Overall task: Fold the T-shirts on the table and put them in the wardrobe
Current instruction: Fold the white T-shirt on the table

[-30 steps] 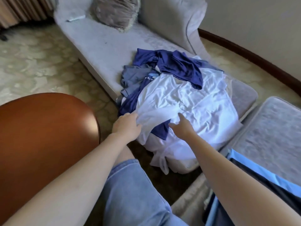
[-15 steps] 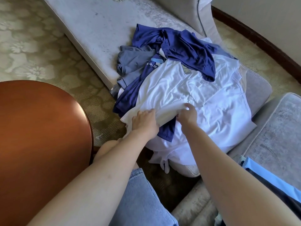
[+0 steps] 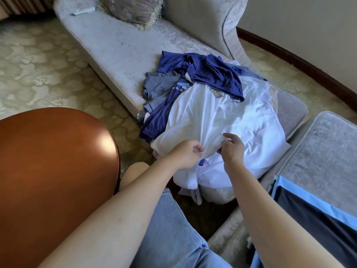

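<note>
A heap of T-shirts lies on the near end of a grey chaise. A crumpled white T-shirt (image 3: 228, 117) covers the front of the heap, with a dark blue T-shirt (image 3: 210, 72) behind it and a grey one (image 3: 158, 86) to the left. My left hand (image 3: 185, 154) grips a bunched fold of the white T-shirt at its near edge. My right hand (image 3: 230, 148) pinches the same white cloth just to the right, its index finger raised. The two hands are close together.
A round brown wooden table (image 3: 52, 171) fills the left foreground. The grey chaise (image 3: 116, 45) runs away to the back left with a cushion (image 3: 133, 8) on it. A grey padded seat (image 3: 324, 157) holds blue and black cloth (image 3: 316, 225) at the right. Patterned carpet lies around.
Both hands have drawn together on the near edge of the white T-shirt and bunched it up. The white cloth now covers the blue patch that showed between them.
</note>
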The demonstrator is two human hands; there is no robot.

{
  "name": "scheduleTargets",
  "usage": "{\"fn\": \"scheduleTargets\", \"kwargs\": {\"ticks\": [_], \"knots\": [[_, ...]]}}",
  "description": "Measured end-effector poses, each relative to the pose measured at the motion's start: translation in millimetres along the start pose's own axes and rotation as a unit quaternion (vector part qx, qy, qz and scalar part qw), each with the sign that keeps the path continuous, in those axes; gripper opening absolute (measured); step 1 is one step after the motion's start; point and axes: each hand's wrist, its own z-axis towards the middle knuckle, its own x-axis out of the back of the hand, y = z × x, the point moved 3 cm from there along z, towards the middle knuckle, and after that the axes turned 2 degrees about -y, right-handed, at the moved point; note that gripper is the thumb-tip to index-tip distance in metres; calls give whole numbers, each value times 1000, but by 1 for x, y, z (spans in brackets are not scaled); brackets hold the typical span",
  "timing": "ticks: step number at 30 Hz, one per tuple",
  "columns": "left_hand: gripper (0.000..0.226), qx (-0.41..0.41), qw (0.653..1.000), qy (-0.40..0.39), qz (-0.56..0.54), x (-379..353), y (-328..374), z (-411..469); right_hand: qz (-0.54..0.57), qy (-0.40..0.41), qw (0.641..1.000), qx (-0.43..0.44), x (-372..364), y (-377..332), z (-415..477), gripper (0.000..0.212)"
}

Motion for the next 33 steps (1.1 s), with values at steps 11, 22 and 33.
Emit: {"fn": "scheduleTargets", "kwargs": {"ticks": [11, 22, 33], "knots": [[21, 7, 991, -126, -34, 3, 34, -80, 168, -98, 974, -112, 31, 2, -33, 54], [20, -78, 959, 78, -262, 118, 54, -174, 269, -59, 961, 37, 20, -131, -110, 48], [31, -59, 946, 318, 17, 238, 50, -347, 168, -165, 918, 319, -89, -313, -259, 32]]}}
